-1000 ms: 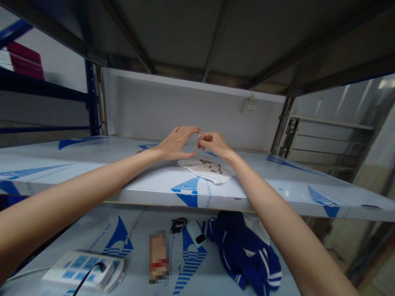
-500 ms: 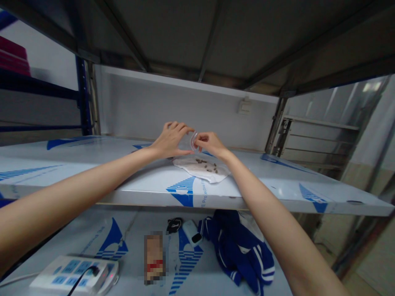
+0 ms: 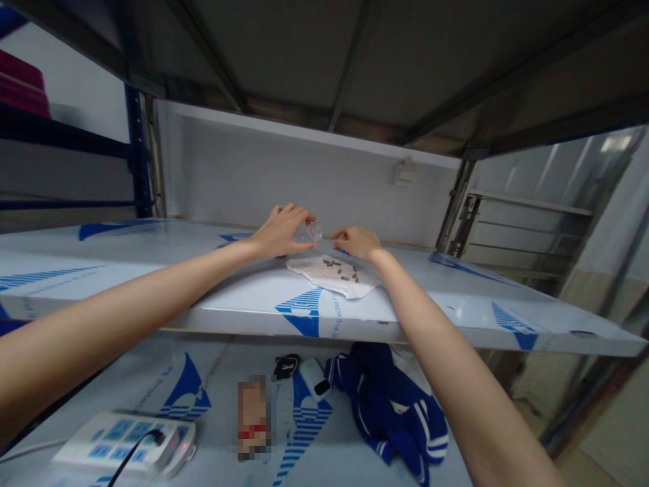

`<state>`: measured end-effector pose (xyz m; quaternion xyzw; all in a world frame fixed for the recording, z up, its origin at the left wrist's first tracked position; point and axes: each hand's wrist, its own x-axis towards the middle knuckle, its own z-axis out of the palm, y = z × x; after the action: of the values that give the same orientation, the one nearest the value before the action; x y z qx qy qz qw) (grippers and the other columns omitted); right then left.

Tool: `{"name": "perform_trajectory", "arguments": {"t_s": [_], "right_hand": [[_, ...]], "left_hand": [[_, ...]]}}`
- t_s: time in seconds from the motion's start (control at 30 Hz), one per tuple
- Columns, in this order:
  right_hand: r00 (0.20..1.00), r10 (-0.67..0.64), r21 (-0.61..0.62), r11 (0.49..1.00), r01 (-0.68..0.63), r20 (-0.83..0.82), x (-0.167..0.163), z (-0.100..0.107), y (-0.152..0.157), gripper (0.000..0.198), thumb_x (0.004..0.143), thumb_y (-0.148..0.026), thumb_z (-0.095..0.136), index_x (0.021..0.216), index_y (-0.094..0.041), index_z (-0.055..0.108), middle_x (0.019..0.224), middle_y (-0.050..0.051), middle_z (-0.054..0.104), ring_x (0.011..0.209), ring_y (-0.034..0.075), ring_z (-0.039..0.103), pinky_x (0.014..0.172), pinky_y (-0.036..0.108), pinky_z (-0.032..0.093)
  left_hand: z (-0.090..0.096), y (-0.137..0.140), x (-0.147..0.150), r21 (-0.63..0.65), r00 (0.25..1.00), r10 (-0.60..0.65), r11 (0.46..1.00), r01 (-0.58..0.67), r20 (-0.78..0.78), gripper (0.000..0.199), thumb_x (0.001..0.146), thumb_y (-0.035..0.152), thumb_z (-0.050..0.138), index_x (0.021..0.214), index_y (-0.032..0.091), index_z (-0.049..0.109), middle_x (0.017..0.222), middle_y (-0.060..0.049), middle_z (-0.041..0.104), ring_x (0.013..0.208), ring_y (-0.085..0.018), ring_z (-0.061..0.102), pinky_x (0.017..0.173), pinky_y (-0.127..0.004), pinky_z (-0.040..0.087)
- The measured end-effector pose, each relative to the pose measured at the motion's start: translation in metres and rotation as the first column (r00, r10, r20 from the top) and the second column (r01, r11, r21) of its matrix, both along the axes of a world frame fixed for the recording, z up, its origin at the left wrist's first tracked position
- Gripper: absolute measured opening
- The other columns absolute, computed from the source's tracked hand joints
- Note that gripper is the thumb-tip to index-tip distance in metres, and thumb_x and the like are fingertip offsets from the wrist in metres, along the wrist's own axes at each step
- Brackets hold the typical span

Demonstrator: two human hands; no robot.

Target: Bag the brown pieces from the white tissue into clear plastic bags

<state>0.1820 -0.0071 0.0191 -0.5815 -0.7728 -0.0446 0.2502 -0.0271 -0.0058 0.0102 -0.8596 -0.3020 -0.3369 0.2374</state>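
Observation:
My left hand [image 3: 286,230] is raised over the shelf, thumb and fingers closed on a small clear plastic bag [image 3: 315,232] with a thin red line at its mouth. Just right of the bag is my right hand [image 3: 357,242], apart from it, with fingers bent and loosely parted; I see nothing held in them. Below both hands a white paper sheet [image 3: 332,285] lies on the shelf. Several small dark brown pellet-like pieces [image 3: 345,278] are scattered over it.
The film-covered metal shelf [image 3: 203,277] has a dark shelf [image 3: 284,61] overhead. On the level below lie a power strip [image 3: 122,443], a blurred-out brown object [image 3: 253,412], a pale blue device [image 3: 314,379], a black coiled item [image 3: 286,366] and blue cloth with white stripes [image 3: 395,406].
My right hand has drawn back to the right from the bag's mouth, and its fingers have loosened. The left hand keeps the bag in nearly the same spot.

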Motion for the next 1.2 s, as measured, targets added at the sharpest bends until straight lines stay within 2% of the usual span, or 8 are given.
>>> {"name": "perform_trajectory", "arguments": {"t_s": [0.07,0.17,0.43,0.63,0.77,0.87,0.97,1.2], "right_hand": [[0.997,-0.001,-0.056,0.998,0.005,0.081,0.002,-0.002,0.001,0.013,0.071,-0.030,0.066,0.080,-0.022,0.071,0.081,0.005,0.070,0.063,0.017,0.060,0.057,0.027,0.039],[0.991,0.092,-0.150,0.986,-0.078,0.095,0.004,-0.007,0.004,0.010,0.068,-0.028,0.068,0.076,-0.023,0.072,0.079,0.005,0.070,0.063,0.017,0.060,0.054,0.027,0.039],[0.960,0.280,-0.214,0.938,-0.273,0.003,0.011,-0.012,0.017,0.012,0.060,-0.023,0.073,0.071,-0.021,0.072,0.078,0.004,0.071,0.064,0.015,0.060,0.056,0.025,0.042],[0.959,0.276,-0.219,0.934,-0.282,-0.061,0.009,-0.017,0.018,0.004,0.062,-0.017,0.070,0.066,-0.017,0.071,0.069,0.004,0.069,0.060,0.015,0.058,0.058,0.025,0.042],[0.966,0.240,-0.127,0.959,-0.251,-0.097,0.004,-0.009,0.009,0.009,0.068,-0.023,0.068,0.071,-0.015,0.071,0.070,0.005,0.068,0.060,0.013,0.056,0.057,0.023,0.040],[0.937,0.247,0.063,0.969,-0.239,-0.245,0.001,0.002,0.003,0.017,0.073,-0.028,0.064,0.080,-0.014,0.071,0.073,0.005,0.067,0.057,0.011,0.053,0.056,0.023,0.038],[0.876,0.316,0.255,0.939,-0.233,-0.363,-0.004,0.009,-0.001,0.022,0.074,-0.031,0.063,0.084,-0.013,0.069,0.074,0.005,0.066,0.056,0.010,0.050,0.055,0.023,0.037],[0.870,0.452,0.363,0.858,-0.364,-0.196,-0.018,0.008,-0.007,0.012,0.068,-0.026,0.069,0.075,-0.017,0.069,0.080,0.003,0.065,0.068,0.012,0.052,0.063,0.024,0.038]], "left_hand": [[0.000,0.000,0.000,-0.023,1.000,0.006,1.000,-0.007,-0.003,0.044,0.076,0.049,0.058,0.105,0.015,0.053,0.108,-0.010,0.057,0.102,-0.026,0.047,0.087,-0.038,0.031],[-0.001,-0.001,0.001,-0.057,0.999,0.014,0.998,-0.012,0.031,0.043,0.077,0.049,0.057,0.104,0.016,0.055,0.108,-0.009,0.057,0.103,-0.026,0.047,0.087,-0.039,0.032],[-0.003,0.001,0.000,-0.131,0.976,0.156,0.982,-0.137,0.150,0.035,0.081,0.046,0.054,0.100,0.017,0.059,0.112,-0.009,0.058,0.107,-0.028,0.047,0.090,-0.044,0.031],[-0.009,0.004,0.002,-0.127,0.958,0.166,0.982,-0.139,0.234,0.036,0.082,0.046,0.053,0.102,0.016,0.057,0.110,-0.009,0.059,0.107,-0.028,0.046,0.089,-0.043,0.031],[-0.014,0.004,0.004,-0.139,0.953,0.152,0.983,-0.119,0.262,0.037,0.081,0.044,0.054,0.107,0.017,0.054,0.113,-0.008,0.058,0.109,-0.027,0.045,0.090,-0.041,0.032],[-0.016,0.004,0.005,-0.164,0.958,0.123,0.983,-0.082,0.257,0.038,0.080,0.043,0.056,0.108,0.018,0.052,0.115,-0.007,0.057,0.109,-0.027,0.045,0.091,-0.041,0.031],[-0.017,0.002,0.007,-0.181,0.968,0.072,0.983,-0.028,0.241,0.039,0.079,0.043,0.058,0.108,0.018,0.051,0.114,-0.007,0.056,0.108,-0.027,0.045,0.091,-0.041,0.031],[-0.019,-0.001,0.017,-0.195,0.972,0.001,0.980,0.046,0.234,0.042,0.077,0.043,0.060,0.109,0.018,0.050,0.110,-0.007,0.056,0.104,-0.026,0.046,0.089,-0.040,0.033]]}}
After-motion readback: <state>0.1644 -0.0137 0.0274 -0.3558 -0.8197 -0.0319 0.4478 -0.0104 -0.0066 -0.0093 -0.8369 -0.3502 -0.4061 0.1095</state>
